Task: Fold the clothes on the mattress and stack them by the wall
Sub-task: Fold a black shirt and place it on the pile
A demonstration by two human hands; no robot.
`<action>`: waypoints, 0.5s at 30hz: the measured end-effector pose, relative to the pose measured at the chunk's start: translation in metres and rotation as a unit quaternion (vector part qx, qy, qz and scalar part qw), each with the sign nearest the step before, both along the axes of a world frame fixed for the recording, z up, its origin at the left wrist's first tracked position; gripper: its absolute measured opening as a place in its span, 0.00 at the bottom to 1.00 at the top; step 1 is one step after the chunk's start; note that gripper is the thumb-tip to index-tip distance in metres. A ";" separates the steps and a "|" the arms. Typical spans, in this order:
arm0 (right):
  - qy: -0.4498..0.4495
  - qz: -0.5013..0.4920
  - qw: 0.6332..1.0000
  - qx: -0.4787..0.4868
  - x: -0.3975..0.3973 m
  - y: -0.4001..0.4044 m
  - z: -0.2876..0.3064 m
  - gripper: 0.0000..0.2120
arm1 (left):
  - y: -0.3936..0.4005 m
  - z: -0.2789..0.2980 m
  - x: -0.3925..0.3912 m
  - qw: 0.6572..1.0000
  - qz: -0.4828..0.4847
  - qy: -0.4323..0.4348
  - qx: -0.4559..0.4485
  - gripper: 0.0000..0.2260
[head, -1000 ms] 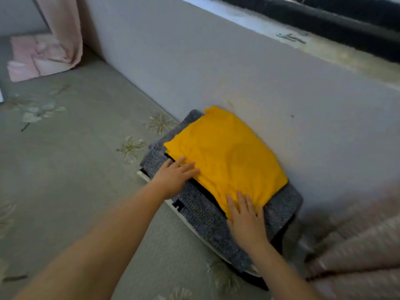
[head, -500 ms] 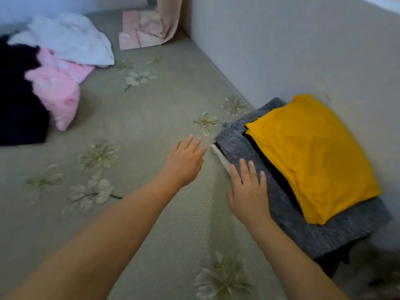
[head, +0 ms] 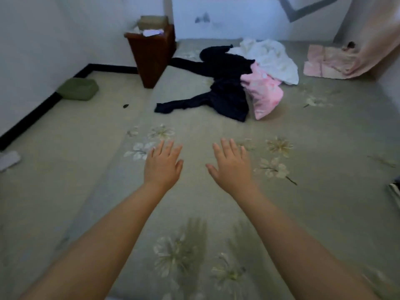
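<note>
The mattress (head: 65,191) with the flower print fills nearly the whole view and is mostly bare under and around both hands. Well ahead of the fingers lies a loose heap of unfolded clothes: a dark garment (head: 223,87) spread out flat, a white garment (head: 270,55) behind it, and a pink garment (head: 263,94) touching both on the right side. Far to the right of the fingers, only a small corner of the stack (head: 395,190) shows at the picture edge. The left hand (head: 162,165) and the right hand (head: 231,167) reach forward, palms down, fingers spread, holding nothing. I judge that at least three pieces are left to fold, and the nearest one is the dark garment.
</note>
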State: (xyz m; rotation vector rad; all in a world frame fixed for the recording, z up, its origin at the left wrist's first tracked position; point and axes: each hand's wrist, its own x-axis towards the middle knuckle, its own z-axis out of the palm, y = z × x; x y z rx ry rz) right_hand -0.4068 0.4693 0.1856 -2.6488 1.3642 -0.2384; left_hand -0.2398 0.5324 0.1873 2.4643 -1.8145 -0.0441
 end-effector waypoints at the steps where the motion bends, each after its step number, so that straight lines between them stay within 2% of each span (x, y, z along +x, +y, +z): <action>1: -0.008 0.016 1.000 0.000 0.039 0.021 0.006 0.29 | 0.030 0.007 0.035 1.000 0.022 0.007 -0.007 0.22; 5: -0.008 0.116 0.993 0.021 0.183 0.118 0.022 0.28 | 0.156 0.027 0.154 0.993 0.112 0.026 0.004 0.23; 9: 0.005 0.225 0.974 0.028 0.317 0.204 0.032 0.27 | 0.262 0.037 0.251 0.977 0.213 -0.001 0.013 0.23; 15: -0.001 0.354 0.935 0.005 0.479 0.296 0.047 0.26 | 0.364 0.047 0.364 0.944 0.329 -0.009 0.008 0.23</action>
